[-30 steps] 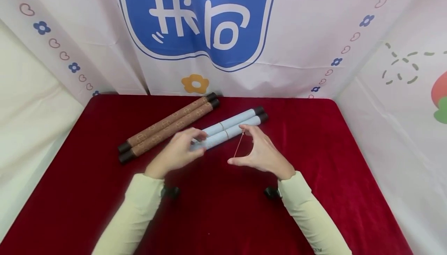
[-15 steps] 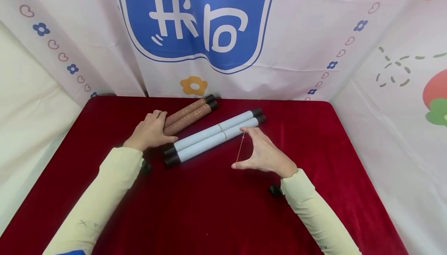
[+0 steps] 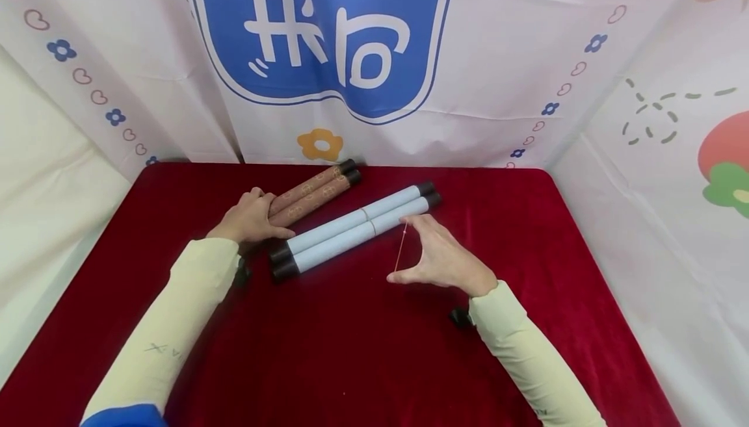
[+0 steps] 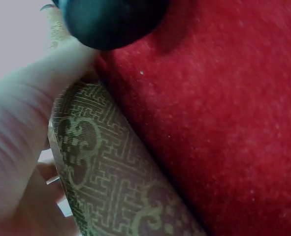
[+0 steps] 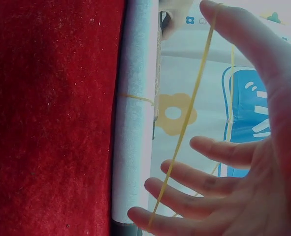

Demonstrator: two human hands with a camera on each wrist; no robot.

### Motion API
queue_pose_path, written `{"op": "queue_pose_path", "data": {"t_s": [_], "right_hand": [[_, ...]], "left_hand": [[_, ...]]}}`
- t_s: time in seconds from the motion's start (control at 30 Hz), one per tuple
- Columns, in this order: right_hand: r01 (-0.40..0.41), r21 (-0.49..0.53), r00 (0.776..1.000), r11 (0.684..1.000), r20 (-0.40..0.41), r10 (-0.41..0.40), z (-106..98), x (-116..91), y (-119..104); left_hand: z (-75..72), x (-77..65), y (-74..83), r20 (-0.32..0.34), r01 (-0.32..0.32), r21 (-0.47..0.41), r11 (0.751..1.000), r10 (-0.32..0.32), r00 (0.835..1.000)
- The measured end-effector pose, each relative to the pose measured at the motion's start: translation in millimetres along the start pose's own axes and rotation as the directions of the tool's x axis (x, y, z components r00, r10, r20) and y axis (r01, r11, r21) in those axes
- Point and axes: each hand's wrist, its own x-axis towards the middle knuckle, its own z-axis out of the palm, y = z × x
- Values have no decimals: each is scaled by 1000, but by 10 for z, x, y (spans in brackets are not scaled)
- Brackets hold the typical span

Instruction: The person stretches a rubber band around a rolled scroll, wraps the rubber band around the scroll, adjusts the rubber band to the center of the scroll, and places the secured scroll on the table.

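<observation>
Two brown patterned scrolls (image 3: pixel 310 201) with dark end knobs lie side by side, slanting across the red cloth. My left hand (image 3: pixel 248 216) grips them near their left part, hiding that end; in the left wrist view the thumb crosses the brown patterned paper (image 4: pixel 111 162). In front lie two pale blue scrolls (image 3: pixel 351 227), bound together round the middle by a thin band (image 3: pixel 368 215). My right hand (image 3: pixel 441 255) is spread, with a rubber band (image 5: pixel 187 118) stretched between thumb and fingers. It hovers beside the blue scrolls' right half.
Red velvet cloth (image 3: pixel 351 349) covers the table. White printed curtains (image 3: pixel 497 56) stand along the back and both sides. The brown scrolls' far ends come close to the back curtain.
My left hand has left the blue scrolls' left end, moved left and taken hold of the brown scrolls. The right hand has stayed nearly in place with the band stretched.
</observation>
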Motion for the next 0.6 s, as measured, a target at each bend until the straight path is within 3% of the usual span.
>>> {"op": "queue_pose_path", "data": {"t_s": [0.33,0.6], "right_hand": [[37,29,999,999,29,-38,28,27,-1],[67,68,998,995,2,-67,41,59,12]], "left_hand": [[12,-27,-72,-73,-4,-95,995,-3,997],[-80,-199,-91,-132,-25,-73,997,15,991]]}}
